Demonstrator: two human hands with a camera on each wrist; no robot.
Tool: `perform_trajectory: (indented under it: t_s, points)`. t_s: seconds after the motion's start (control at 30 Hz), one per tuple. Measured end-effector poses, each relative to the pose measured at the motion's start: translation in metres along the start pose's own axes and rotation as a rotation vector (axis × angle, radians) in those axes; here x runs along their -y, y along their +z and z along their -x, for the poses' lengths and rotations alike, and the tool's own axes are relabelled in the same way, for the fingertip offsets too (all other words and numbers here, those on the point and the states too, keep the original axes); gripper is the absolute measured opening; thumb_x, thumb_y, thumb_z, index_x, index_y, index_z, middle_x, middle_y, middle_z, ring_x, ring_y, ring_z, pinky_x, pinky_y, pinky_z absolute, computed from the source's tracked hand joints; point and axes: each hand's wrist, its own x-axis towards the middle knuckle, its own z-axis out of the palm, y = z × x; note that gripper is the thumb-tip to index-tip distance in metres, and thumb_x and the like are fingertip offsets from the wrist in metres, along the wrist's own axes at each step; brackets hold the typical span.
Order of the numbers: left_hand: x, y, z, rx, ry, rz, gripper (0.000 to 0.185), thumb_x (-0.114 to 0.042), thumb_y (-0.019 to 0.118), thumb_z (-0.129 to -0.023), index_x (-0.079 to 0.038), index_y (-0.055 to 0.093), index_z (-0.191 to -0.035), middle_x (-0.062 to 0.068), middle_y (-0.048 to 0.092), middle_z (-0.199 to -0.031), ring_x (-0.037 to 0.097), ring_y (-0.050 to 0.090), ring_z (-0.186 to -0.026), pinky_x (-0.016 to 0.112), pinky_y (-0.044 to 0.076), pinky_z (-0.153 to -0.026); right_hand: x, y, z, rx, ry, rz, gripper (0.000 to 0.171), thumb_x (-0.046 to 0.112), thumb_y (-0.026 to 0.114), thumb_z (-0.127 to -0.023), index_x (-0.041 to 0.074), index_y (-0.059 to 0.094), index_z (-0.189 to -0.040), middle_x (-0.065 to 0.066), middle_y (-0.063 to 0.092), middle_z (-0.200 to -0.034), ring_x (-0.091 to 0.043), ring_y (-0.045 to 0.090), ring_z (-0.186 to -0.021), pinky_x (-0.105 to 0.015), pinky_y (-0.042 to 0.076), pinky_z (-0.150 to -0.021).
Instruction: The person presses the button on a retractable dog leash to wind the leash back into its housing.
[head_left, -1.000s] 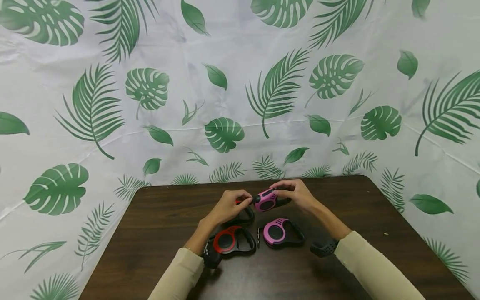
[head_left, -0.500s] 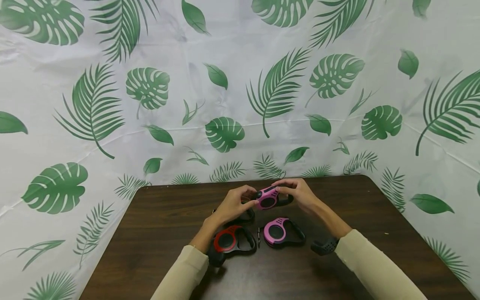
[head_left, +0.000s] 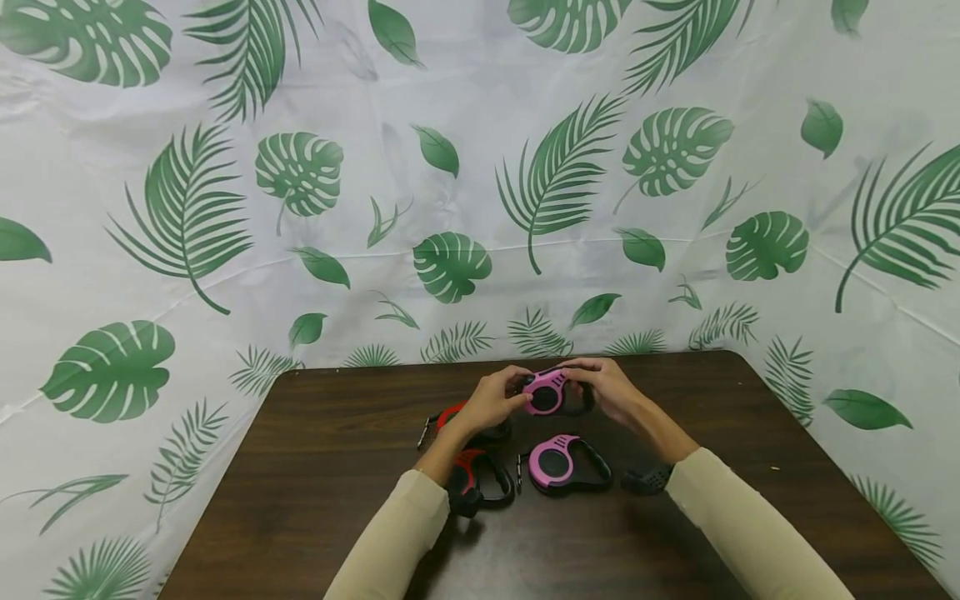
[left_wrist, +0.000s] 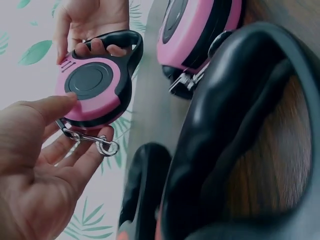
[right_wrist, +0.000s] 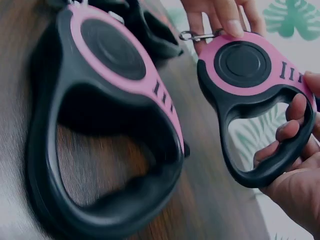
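Note:
Both hands hold a pink retractable leash (head_left: 546,392) just above the brown table (head_left: 315,467). My right hand (head_left: 583,388) has its fingers (right_wrist: 292,127) curled through the black handle. My left hand (head_left: 516,398) pinches the front end, thumb (left_wrist: 47,107) on the pink face and fingers under the metal clip (left_wrist: 97,144). A second pink leash (head_left: 558,465) lies flat on the table below the hands.
A red leash (head_left: 471,483) lies partly under my left forearm. Another red one (head_left: 450,414) sits behind the left wrist. A small metal clip (head_left: 517,473) lies between the near leashes. A leaf-print sheet (head_left: 450,208) walls the table's back and sides.
The held pink leash has risen a little and shifted right, turning its face up. My left forearm has swung right over the near red leash, uncovering the far red one.

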Motion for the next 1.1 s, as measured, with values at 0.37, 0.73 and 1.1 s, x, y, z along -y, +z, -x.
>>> perform_trajectory:
  t_s: [0.37, 0.73, 1.1]
  points:
    - [0.009, 0.022, -0.010, 0.029, -0.104, -0.075, 0.044, -0.006, 0.073, -0.100, -0.001, 0.059, -0.141, 0.020, 0.071, -0.132, 0.032, 0.070, -0.117, 0.043, 0.058, -0.096, -0.016, -0.013, -0.007, 0.024, 0.134, 0.000, 0.030, 0.016, 0.071, -0.103, -0.001, 0.071, -0.127, -0.002, 0.070, -0.087, -0.015, 0.061, -0.076, -0.027, 0.053, -0.066]
    - [0.010, 0.028, -0.013, 0.017, -0.105, -0.156, 0.057, -0.003, 0.080, -0.092, 0.003, 0.056, -0.144, 0.021, 0.071, -0.127, 0.033, 0.070, -0.110, 0.040, 0.058, -0.093, -0.024, -0.010, -0.011, -0.004, 0.085, 0.180, 0.048, 0.011, 0.079, -0.096, -0.008, 0.062, -0.137, -0.002, 0.068, -0.096, -0.013, 0.057, -0.072, -0.026, 0.052, -0.064]
    - [0.007, 0.033, -0.020, 0.063, -0.183, -0.219, 0.062, -0.012, 0.084, -0.092, 0.001, 0.057, -0.146, 0.021, 0.066, -0.140, 0.036, 0.063, -0.127, 0.046, 0.051, -0.109, -0.030, -0.005, -0.010, -0.048, 0.052, 0.474, 0.065, 0.017, 0.086, -0.089, -0.008, 0.060, -0.142, -0.029, 0.063, -0.139, -0.040, 0.060, -0.125, -0.037, 0.052, -0.097]
